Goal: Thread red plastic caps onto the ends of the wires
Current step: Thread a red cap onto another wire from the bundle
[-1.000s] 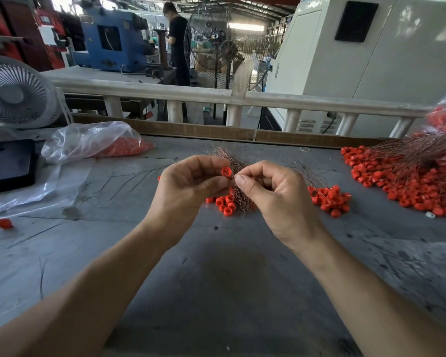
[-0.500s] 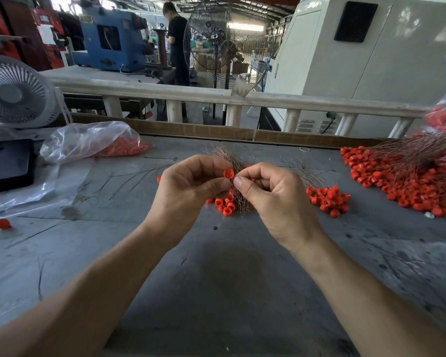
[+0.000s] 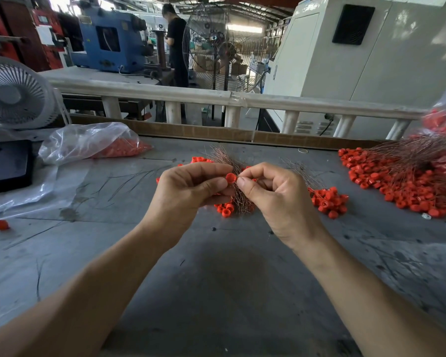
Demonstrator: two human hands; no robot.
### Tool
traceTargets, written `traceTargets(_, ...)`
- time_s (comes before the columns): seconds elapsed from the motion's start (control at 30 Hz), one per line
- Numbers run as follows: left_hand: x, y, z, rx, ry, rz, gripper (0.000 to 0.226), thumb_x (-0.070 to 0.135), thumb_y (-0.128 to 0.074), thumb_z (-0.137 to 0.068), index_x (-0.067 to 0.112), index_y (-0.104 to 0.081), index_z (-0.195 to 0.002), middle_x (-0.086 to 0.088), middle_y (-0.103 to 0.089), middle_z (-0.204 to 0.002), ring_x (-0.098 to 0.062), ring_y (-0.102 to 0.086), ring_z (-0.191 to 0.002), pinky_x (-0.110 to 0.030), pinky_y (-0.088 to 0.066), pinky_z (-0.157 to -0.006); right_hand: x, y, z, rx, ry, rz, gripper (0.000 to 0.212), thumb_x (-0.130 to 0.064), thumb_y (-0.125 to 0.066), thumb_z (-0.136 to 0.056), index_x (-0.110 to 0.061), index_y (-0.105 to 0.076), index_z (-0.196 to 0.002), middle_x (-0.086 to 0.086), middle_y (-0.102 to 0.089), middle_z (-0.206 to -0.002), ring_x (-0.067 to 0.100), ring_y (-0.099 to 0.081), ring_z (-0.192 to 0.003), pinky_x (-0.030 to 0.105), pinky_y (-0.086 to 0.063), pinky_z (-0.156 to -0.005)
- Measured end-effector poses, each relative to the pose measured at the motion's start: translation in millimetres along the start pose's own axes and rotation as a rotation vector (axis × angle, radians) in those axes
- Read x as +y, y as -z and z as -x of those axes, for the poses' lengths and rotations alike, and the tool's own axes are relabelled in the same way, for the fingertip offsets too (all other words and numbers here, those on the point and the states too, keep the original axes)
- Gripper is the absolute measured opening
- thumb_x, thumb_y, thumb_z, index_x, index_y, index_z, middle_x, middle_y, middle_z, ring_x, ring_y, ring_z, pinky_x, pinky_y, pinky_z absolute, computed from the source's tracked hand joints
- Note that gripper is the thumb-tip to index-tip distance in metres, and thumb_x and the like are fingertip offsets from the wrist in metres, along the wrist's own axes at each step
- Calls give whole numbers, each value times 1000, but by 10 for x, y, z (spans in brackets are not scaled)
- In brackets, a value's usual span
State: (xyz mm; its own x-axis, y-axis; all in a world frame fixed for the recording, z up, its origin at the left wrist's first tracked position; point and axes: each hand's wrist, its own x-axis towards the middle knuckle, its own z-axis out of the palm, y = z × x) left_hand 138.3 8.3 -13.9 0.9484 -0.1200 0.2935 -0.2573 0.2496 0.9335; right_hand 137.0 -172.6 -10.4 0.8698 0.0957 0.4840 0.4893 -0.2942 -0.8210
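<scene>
My left hand (image 3: pixel 188 191) pinches a red plastic cap (image 3: pixel 231 178) between thumb and forefinger, a little above the grey table (image 3: pixel 216 279). My right hand (image 3: pixel 276 199) pinches a thin wire right beside the cap; the wire itself is too fine to follow. Behind the fingers stands a bundle of copper wires (image 3: pixel 227 161), its lower ends fitted with red caps (image 3: pixel 225 210). A small heap of loose red caps (image 3: pixel 328 200) lies just right of my right hand.
A large pile of capped wires (image 3: pixel 407 181) covers the right side. At back left lie a clear bag of red caps (image 3: pixel 93 143), a black box (image 3: pixel 7 163) and a white fan (image 3: pixel 13 94). One stray cap (image 3: pixel 1 224) sits far left. A railing (image 3: pixel 216 97) borders the table.
Both hands have stayed close together at the same spot. The cap between the left fingertips has shifted slightly toward the right fingertips.
</scene>
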Motion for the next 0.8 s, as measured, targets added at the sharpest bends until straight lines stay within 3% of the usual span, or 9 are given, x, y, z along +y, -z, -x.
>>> traceTargets(0.13, 4, 15, 0, -14, 18, -13, 27, 11, -70, -76, 7, -75, -103, -14, -76, -85, -21, -73, -78, -29, -62, -73, 1, 6, -1, -3, -1, -3, 12, -18, -73, -94, -22, -74, -83, 3, -68, -64, 4, -54, -56, 15, -43, -55)
traceTargets(0.47, -1, 27, -1, -34, 31, -11, 28, 10, -72, -78, 7, -76, -105, -18, -77, -92, -24, -76, -84, -30, -61, -75, 26, 25, -6, -22, -19, -32, 10, -19, -72, -94, -21, -75, -85, 7, -71, -68, 7, -58, -60, 18, -47, -59)
traceTargets(0.63, -4, 38, -4, -41, 28, -11, 28, 9, -70, -79, 6, -75, -106, -16, -77, -92, -23, -76, -84, -29, -61, -75, 32, 22, -1, -30, -17, -37, 10, -20, -72, -94, -23, -74, -84, -2, -66, -60, 1, -54, -54, 12, -43, -55)
traceTargets(0.8, -1, 37, -6, -40, 53, 13, 28, 10, -69, -79, 6, -75, -106, -13, -76, -88, -21, -74, -80, -29, -61, -73, 43, 19, -7, -80, -89, -123, 15, -10, -60, -100, -11, -73, -92, -17, -54, -51, -1, -48, -46, 8, -36, -49)
